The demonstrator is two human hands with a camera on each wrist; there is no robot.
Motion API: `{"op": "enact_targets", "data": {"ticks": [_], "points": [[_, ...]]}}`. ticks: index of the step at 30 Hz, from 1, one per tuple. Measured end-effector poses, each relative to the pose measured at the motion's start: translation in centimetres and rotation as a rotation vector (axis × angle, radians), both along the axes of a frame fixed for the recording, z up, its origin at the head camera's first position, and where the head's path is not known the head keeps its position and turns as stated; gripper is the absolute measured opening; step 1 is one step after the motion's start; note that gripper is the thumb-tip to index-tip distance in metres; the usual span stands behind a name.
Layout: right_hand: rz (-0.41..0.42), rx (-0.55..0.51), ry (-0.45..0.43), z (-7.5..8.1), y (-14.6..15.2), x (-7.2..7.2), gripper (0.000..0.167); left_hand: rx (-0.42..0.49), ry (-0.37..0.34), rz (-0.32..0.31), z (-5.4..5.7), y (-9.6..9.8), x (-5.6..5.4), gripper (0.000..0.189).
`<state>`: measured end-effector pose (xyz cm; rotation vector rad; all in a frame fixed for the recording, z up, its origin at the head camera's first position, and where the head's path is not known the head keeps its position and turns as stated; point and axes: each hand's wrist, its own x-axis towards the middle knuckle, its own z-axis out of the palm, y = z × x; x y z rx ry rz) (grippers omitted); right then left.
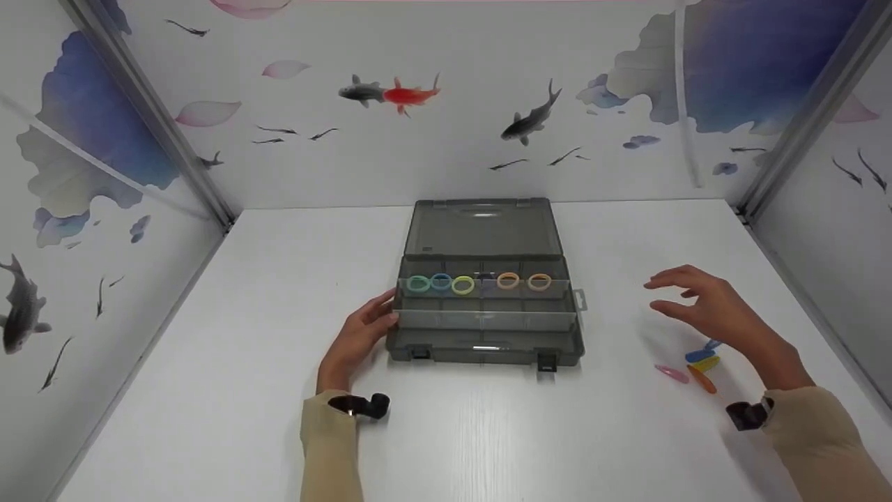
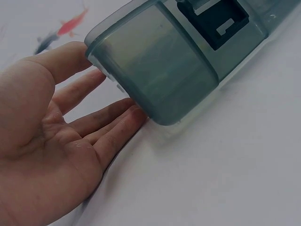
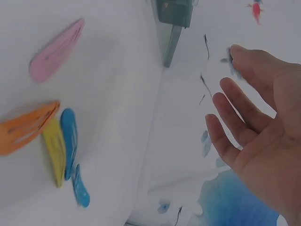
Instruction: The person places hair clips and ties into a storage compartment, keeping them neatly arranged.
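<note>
A smoky grey divided plastic box (image 1: 463,354) lies with its lid (image 1: 481,233) folded back. My left hand (image 1: 357,341) rests against its left side; in the left wrist view the extended fingers (image 2: 113,132) touch the box wall and the thumb meets the upper edge. Small hair ties sit in the back row: green (image 1: 418,291), blue (image 1: 440,289), yellow (image 1: 463,293) and two orange (image 1: 508,287). Right of the box, my right hand (image 1: 725,314) hovers with nothing in it, fingers loosely bent. Near it lie snap hair clips: pink (image 3: 55,52), orange (image 3: 28,128), yellow (image 3: 55,153) and two blue (image 3: 69,141).
A clear hang tab (image 1: 580,300) sticks out from the box's right side. Two dark latches (image 1: 547,362) hang at its front. The white table (image 1: 453,439) is bounded behind and at both sides by panels (image 1: 446,153) printed with fish and leaves.
</note>
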<state>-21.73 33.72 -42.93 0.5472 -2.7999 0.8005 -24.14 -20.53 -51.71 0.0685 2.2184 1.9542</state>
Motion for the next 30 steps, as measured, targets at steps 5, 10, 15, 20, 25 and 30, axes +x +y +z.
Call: {"op": "enact_targets", "data": {"ticks": [5, 10, 15, 20, 25, 30], "points": [[-0.032, -0.003, -0.103, -1.0, 3.0, 0.3, 0.035, -0.013, 0.005, 0.001, 0.0, -0.1, 0.1, 0.054], [-0.081, 0.017, -0.235, -1.8, 5.9, 0.2, 0.044, -0.020, 0.004, 0.007, 0.0, -0.1, 0.2, 0.055], [-0.106, 0.033, -0.339, -3.1, 8.2, 0.4, 0.049, -0.012, 0.005, -0.001, 0.1, -0.2, 0.2, 0.055], [-0.107, 0.034, -0.409, -4.4, 10.0, 0.7, 0.051, 0.003, 0.006, -0.007, 0.2, -0.1, 0.2, 0.055], [-0.122, 0.065, -0.440, -5.3, 11.2, 0.7, 0.051, 0.008, -0.008, -0.001, 0.2, 0.0, 0.1, 0.054], [-0.129, 0.058, -0.431, -5.6, 11.3, 0.4, 0.042, -0.001, -0.012, 0.005, 0.2, 0.0, 0.1, 0.054]]}}
